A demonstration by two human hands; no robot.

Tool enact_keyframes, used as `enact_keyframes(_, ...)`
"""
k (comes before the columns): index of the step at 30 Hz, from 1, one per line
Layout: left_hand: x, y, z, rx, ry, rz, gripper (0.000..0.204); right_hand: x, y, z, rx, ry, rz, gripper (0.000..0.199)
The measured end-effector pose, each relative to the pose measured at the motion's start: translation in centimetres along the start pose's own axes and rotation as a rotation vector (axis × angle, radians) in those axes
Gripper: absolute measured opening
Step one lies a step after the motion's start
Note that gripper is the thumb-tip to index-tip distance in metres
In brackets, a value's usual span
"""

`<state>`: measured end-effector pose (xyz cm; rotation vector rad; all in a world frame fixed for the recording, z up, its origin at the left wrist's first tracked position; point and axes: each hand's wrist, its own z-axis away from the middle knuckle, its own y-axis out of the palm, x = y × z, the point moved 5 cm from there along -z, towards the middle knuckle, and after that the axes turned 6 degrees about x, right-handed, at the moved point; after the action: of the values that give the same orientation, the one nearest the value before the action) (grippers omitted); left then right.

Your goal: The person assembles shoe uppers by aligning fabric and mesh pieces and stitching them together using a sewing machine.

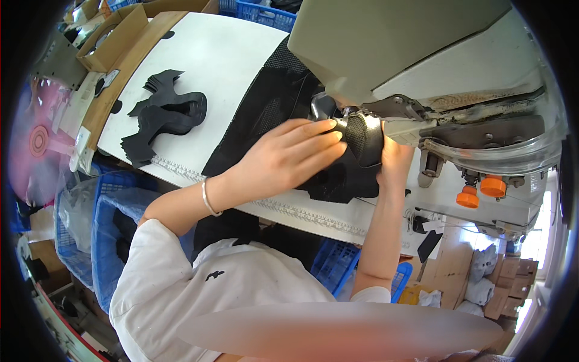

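Observation:
My left hand (294,155) lies over a black shoe upper (365,137), its fingers stretched out together and the tips on the upper's edge. The thumb is hidden. My right hand (396,160) grips the upper's right edge, with most of its fingers hidden behind the piece. The upper has a mesh panel and shiny trim, and sits at the needle area of a sewing machine (386,42). Under my left hand spreads a larger run of black mesh pieces (265,108); whether they join the upper, I cannot tell.
A stack of black cut pieces (166,117) lies on the white table (220,45), left. Orange knobs (467,196) hang on the machine's right. Blue crates with lined bags (108,232) stand at lower left, near a pink fan (38,142). Cardboard boxes (516,280) are at lower right.

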<state>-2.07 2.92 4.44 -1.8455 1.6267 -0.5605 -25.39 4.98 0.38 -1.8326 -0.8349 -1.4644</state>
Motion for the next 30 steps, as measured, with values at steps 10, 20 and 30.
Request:
enact_keyframes(10,1.2,0.6,1.0,-0.096,-0.034,0.154,0.079,-0.1,-2.1,6.4,0.197,-0.09,0.088,0.017)
enact_keyframes(20,1.0,0.4,0.6,-0.102,-0.097,0.136,0.056,0.3,-2.4,5.5,0.328,-0.054,-0.085,0.017)
enact_keyframes(30,-0.6,0.7,0.4,-0.107,0.098,-0.101,0.019,0.6,-2.8,4.8,0.359,0.058,-0.062,0.008)
